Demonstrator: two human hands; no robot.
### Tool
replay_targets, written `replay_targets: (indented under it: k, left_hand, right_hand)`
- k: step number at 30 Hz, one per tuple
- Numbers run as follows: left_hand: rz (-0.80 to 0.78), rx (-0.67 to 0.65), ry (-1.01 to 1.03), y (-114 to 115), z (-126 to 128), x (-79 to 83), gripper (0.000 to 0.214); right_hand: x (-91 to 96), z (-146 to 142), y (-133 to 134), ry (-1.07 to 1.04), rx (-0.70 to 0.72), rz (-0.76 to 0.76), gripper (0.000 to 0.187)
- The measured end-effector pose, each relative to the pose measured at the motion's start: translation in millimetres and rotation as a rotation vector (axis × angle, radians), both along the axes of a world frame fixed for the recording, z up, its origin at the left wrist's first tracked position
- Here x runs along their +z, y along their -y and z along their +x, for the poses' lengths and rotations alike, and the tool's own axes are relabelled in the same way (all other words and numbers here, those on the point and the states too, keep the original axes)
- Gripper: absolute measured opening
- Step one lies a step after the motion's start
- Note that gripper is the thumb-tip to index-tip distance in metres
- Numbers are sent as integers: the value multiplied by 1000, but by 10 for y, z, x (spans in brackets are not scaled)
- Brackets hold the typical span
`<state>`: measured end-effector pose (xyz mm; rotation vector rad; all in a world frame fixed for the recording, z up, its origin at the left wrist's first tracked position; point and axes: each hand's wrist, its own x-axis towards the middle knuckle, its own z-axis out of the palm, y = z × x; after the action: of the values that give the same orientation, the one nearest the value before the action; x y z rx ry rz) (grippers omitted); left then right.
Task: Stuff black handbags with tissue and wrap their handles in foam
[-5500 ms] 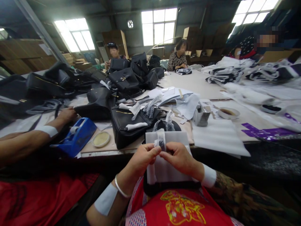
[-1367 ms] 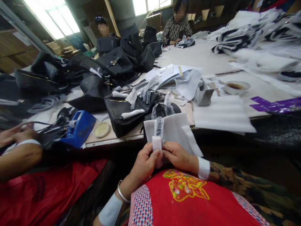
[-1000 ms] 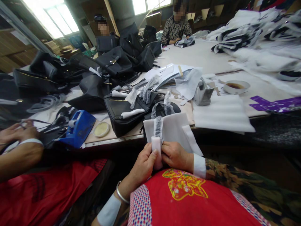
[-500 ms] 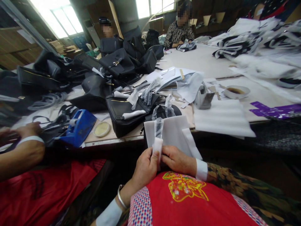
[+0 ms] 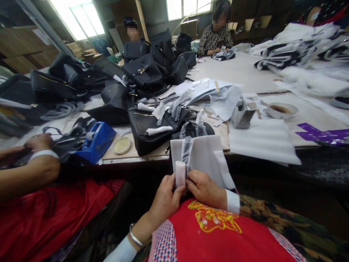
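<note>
My left hand (image 5: pixel 164 196) pinches a small folded piece of white foam (image 5: pixel 180 174) between thumb and fingers. My right hand (image 5: pixel 206 187) is closed at the lower end of a dark strap wrapped in clear plastic (image 5: pixel 187 151), just right of the foam; its fingertips are partly hidden. Behind both hands, a larger white foam sheet (image 5: pixel 205 154) covers the front of a black bag (image 5: pixel 209 128), which leans at the table edge above my red apron (image 5: pixel 191 233). The bag's lower part is out of sight.
Black bags (image 5: pixel 144 72) pile up at the left. A blue tape dispenser (image 5: pixel 96 142), a tape roll (image 5: pixel 121 145), a metal dispenser (image 5: pixel 242 114) and foam sheets (image 5: pixel 261 142) lie along the near edge. A co-worker's arm (image 5: pixel 40 163) works at the left; another person (image 5: pixel 215 40) sits across.
The small foam piece has shifted from in front of the strap to its left side, and my left hand has turned slightly with it. The whole view has swung a little left.
</note>
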<state>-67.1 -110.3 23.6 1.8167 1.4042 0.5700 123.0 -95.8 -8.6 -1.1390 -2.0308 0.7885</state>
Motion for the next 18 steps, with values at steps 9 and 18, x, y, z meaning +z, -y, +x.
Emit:
replay_targets:
  k: [9,18]
  left_hand:
    - [15,-86,155,-61,79,29,30]
    - [-579,83,592,-174,117,95,35]
  right_hand:
    - [-27,49,41,70,61,16,17]
    - [-35,73,0,-53,173,-79,23]
